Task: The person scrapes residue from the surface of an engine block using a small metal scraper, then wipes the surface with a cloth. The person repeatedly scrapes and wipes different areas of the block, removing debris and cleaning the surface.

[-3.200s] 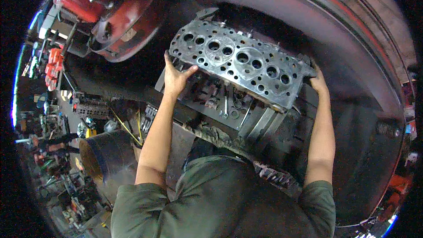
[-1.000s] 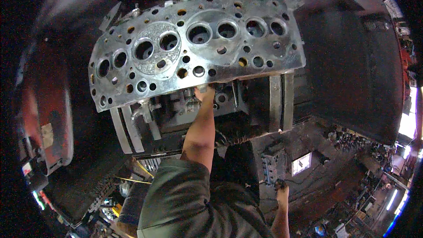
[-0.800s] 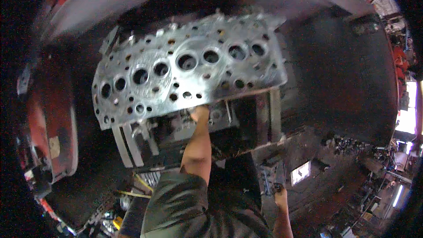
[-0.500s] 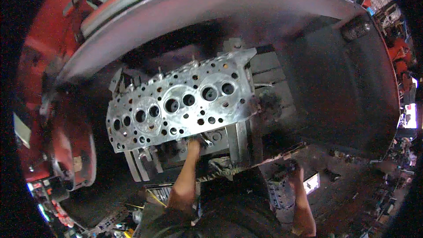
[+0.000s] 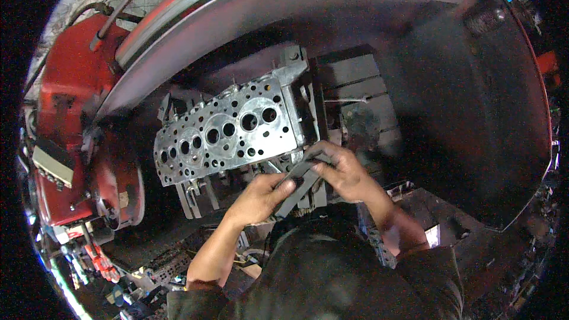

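Since the earlier frame, the metal cylinder head (image 5: pixel 239 139) sits farther left in our view and our right hand (image 5: pixel 342 175) has risen to meet our left hand (image 5: pixel 258 199). Tilted above grey bars (image 5: pixel 185 202), that head is probably heavy, rigid and best lifted by both ends. Near its lower right corner, both hands clamp a dark grey strip (image 5: pixel 301 189), likely light, bendable, easiest gripped by its edges

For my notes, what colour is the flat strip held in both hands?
The flat strip is grey; the head view shows it best.
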A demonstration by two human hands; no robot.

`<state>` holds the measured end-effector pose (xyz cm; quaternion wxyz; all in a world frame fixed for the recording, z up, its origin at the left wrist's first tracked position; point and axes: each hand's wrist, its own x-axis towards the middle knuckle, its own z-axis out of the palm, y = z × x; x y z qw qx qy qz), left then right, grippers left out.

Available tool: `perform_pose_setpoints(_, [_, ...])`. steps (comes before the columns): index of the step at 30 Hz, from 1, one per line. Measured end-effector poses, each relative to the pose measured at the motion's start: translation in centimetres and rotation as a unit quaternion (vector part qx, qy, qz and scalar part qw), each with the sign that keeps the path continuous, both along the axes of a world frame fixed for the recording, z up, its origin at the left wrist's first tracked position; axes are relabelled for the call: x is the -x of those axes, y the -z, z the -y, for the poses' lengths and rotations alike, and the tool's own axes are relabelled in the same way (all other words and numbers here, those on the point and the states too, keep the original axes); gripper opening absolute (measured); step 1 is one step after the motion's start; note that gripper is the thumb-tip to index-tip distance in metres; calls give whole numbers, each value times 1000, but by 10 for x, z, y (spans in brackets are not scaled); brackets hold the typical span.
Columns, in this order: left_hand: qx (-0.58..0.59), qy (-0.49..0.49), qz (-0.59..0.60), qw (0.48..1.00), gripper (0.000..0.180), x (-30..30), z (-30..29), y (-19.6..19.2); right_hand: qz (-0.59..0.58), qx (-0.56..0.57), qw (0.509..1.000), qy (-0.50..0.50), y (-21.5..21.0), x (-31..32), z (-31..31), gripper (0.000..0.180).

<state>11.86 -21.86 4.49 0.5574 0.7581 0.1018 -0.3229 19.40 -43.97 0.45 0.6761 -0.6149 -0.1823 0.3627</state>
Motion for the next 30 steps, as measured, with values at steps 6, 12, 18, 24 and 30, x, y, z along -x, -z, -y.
perform_pose_setpoints(6, [-112, 28, 83, 990, 47, -63, 11, -33, 44, -15, 985, 167, 10, -31, 31, 25])
perform_pose_setpoints(12, [-128, 174, 52, 975, 53, -114, 42, -17, 15, -97, 969, 225, 23, -33, 19, 36])
perform_pose_setpoints(18, [-109, 177, 123, 970, 45, -136, 51, -11, 103, -30, 964, 242, 24, -53, 20, 31])
perform_pose_setpoints(24, [-158, 218, 165, 949, 36, -169, 38, -21, 78, 52, 986, 134, 19, -93, 36, 23])
perform_pose_setpoints(30, [-179, 122, 199, 956, 39, -245, 27, -16, 148, 41, 979, 136, 38, -157, 48, 24])
